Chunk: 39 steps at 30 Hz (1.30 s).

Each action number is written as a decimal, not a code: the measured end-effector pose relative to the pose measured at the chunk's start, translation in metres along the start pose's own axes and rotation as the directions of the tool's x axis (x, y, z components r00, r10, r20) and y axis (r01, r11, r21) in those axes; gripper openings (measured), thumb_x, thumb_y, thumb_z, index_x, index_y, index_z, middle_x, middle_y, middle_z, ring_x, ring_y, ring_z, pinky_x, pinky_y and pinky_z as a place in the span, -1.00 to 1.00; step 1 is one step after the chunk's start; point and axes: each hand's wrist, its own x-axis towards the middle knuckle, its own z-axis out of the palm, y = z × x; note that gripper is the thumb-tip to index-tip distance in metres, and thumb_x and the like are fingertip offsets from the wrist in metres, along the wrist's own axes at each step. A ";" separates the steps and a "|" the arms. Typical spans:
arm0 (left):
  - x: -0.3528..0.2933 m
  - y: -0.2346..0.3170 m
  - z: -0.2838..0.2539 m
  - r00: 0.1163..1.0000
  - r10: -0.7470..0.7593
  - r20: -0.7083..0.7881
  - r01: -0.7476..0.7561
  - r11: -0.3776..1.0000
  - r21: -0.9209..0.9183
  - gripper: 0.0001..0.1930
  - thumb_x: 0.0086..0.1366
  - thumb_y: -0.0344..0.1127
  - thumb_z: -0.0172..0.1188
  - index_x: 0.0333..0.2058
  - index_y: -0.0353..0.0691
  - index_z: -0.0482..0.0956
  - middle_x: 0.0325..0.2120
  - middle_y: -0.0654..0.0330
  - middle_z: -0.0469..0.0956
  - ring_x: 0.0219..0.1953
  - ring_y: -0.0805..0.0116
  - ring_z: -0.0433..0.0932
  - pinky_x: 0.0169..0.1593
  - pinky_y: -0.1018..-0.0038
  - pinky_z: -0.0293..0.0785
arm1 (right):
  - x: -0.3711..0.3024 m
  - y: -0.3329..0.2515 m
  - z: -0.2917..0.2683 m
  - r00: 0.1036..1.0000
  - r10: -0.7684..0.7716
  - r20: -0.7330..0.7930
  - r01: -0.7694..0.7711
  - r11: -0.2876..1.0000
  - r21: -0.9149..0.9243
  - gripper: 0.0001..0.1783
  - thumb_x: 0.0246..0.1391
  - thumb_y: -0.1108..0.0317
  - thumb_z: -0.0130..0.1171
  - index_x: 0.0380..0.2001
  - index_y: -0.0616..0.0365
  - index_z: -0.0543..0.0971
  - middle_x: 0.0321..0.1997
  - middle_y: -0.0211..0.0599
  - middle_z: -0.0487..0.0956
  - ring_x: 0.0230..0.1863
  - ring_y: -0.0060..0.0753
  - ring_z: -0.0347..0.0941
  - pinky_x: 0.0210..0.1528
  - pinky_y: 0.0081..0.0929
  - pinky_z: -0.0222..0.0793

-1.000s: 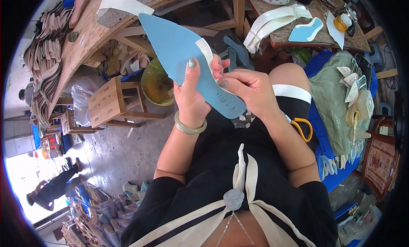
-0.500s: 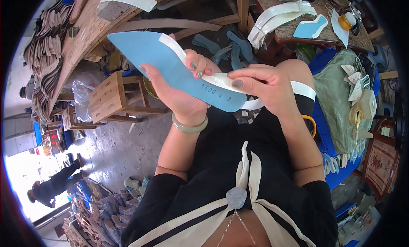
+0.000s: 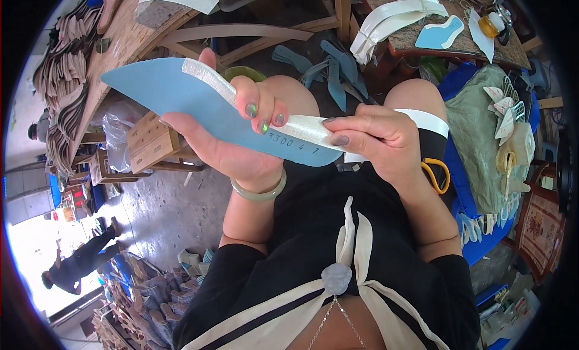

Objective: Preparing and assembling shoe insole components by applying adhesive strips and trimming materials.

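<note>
A blue shoe insole (image 3: 151,90) lies tilted across my left hand (image 3: 232,154), its pointed end toward the left. My left palm and thumb support it from the near side while the fingers curl over its far edge. A shiny white strip (image 3: 301,128) follows that far edge, with the left fingers pressing on it. Near the insole's rounded right end, my right hand (image 3: 386,139) pinches the strip between thumb and index finger. Below the right hand, a short piece of white strip shows; the rest is hidden.
Yellow-handled scissors (image 3: 445,174) rest beside my right forearm. At upper right, a table holds a bundle of white strips (image 3: 386,27), a blue insole with a white edge (image 3: 439,34) and an amber jar (image 3: 491,25). Several blue pieces (image 3: 336,81) lie beyond my knees. A wooden stool (image 3: 154,142) stands left.
My left hand and the insole have shifted left and slightly down. The right hand has lowered a little, still pinching the strip. More of the scissors' yellow handle shows.
</note>
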 end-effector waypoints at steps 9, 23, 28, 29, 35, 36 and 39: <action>-0.008 -0.019 -0.024 0.996 0.057 -0.062 -0.046 0.986 0.160 -0.11 0.22 0.47 -0.35 0.20 -0.24 0.19 -0.48 0.23 0.46 -0.54 0.46 0.33 -0.35 0.49 0.36 | 0.004 0.009 0.004 0.999 -0.019 0.042 0.029 0.968 -0.249 -0.78 -0.07 0.41 0.30 -0.32 0.26 0.58 -0.55 -0.36 0.46 -0.53 -0.52 0.31 -0.49 -0.59 0.19; 0.020 0.035 0.020 0.258 -0.960 -0.111 0.177 -0.066 0.982 -0.61 -0.13 -0.16 0.46 -0.34 -0.26 0.61 -0.49 0.18 0.53 -0.44 0.39 0.52 -0.36 0.49 0.43 | 0.048 -0.055 -0.067 0.986 -0.129 0.102 0.164 0.725 -0.669 -0.83 -0.15 0.30 0.26 -0.53 0.17 0.54 -0.56 -0.26 0.47 -0.53 -0.22 0.44 -0.50 -0.36 0.31; 0.041 0.009 0.043 0.771 -0.460 0.440 -0.628 -0.435 0.645 -0.39 -0.23 -0.20 0.42 -0.10 -0.12 0.49 -0.09 0.09 0.39 -0.05 0.07 0.39 -0.10 0.33 0.32 | 0.049 -0.047 -0.031 0.894 -0.314 0.321 0.437 0.444 -0.782 -0.83 -0.12 0.27 0.22 -0.61 0.11 0.53 -0.59 -0.34 0.43 -0.51 -0.27 0.48 -0.49 -0.40 0.40; 0.046 0.000 0.016 0.730 -0.454 0.511 -0.682 -0.430 0.592 -0.44 -0.20 -0.22 0.41 -0.12 -0.13 0.51 -0.12 0.09 0.43 -0.06 0.08 0.43 -0.12 0.33 0.34 | 0.052 -0.045 -0.024 0.867 -0.346 0.359 0.485 0.416 -0.770 -0.83 -0.12 0.26 0.21 -0.62 0.11 0.53 -0.59 -0.35 0.43 -0.51 -0.28 0.49 -0.49 -0.41 0.41; 0.045 -0.013 -0.005 0.576 -0.790 -0.210 0.034 -0.234 0.972 -0.68 0.10 -0.20 0.27 -0.25 -0.29 0.48 -0.52 0.15 0.59 -0.48 0.13 0.58 -0.35 0.35 0.46 | 0.063 -0.023 -0.054 0.951 0.232 0.205 -0.151 0.926 -0.347 -0.71 -0.02 0.27 0.26 -0.26 0.23 0.61 -0.58 -0.43 0.55 -0.55 -0.72 0.40 -0.50 -0.66 0.27; 0.043 -0.015 -0.006 0.515 -0.803 -0.299 0.105 -0.287 0.952 -0.68 0.14 -0.19 0.25 -0.27 -0.31 0.47 -0.59 0.18 0.57 -0.55 0.19 0.58 -0.41 0.39 0.47 | 0.059 -0.019 -0.058 0.943 0.280 0.180 -0.255 0.955 -0.149 -0.72 -0.02 0.32 0.27 -0.22 0.20 0.60 -0.61 -0.54 0.51 -0.58 -0.78 0.34 -0.53 -0.72 0.21; 0.038 -0.018 0.001 0.439 -0.853 -0.283 0.307 -0.154 0.939 -0.68 0.15 -0.20 0.23 -0.26 -0.33 0.45 -0.59 0.20 0.56 -0.55 0.38 0.56 -0.46 0.53 0.46 | 0.048 -0.003 -0.067 0.928 0.346 0.142 -0.369 0.909 0.194 -0.69 -0.02 0.40 0.27 -0.15 0.16 0.56 -0.59 -0.61 0.48 -0.58 -0.84 0.34 -0.55 -0.83 0.17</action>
